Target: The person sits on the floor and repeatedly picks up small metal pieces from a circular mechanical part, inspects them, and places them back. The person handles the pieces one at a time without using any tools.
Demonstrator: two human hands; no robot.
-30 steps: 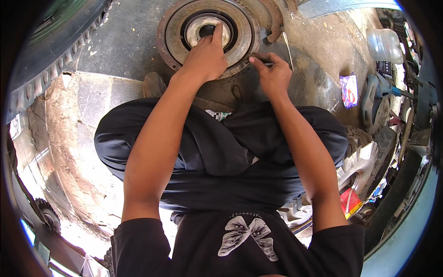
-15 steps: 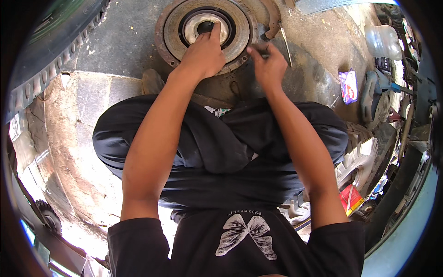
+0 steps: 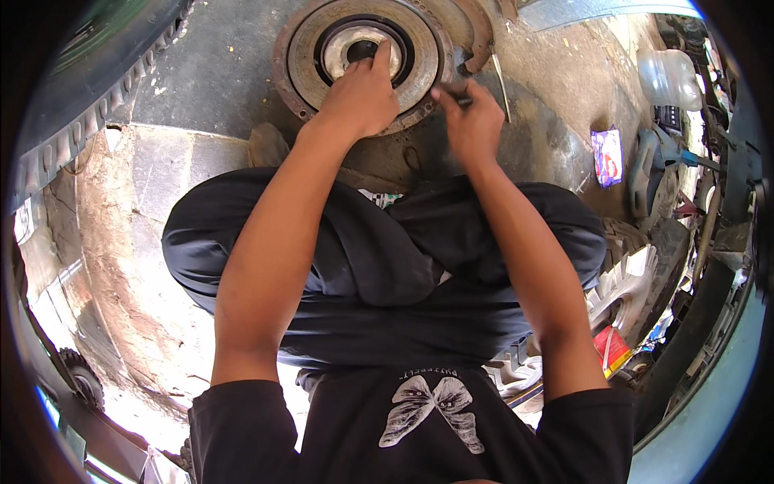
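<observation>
Rust-brown and grey metal makes up the round disc assembly [image 3: 303,50] lying flat on the floor [image 3: 218,81] at the top centre of the frame. A person in black trousers [image 3: 379,258] sits cross-legged below it, forearms reaching up from the lower part of the picture.

The left hand [image 3: 360,101] rests over the disc, index finger stretched across the pale inner ring [image 3: 337,50]; its other fingers bend under, and whether they close on anything cannot be told. The right hand [image 3: 476,125] is at the disc's lower right edge, thumb and index finger brought close together; a dark shape shows there, but blur hides whether it is a gripped piece.

As a judgement, work on the disc seems under way rather than finished, with both hands at it. Nothing visible marks a completed part, so how much is left cannot be said. A curved rusty piece [image 3: 481,40] and a thin pale rod [image 3: 502,81] lie apart from the disc, at its upper right.

The disc's top edge is cut off by the frame, and the left hand covers part of its face. The small holes along the rim are too tiny to tell whether they hold bolts. The dark ribbed object at upper left is also cut off.
</observation>
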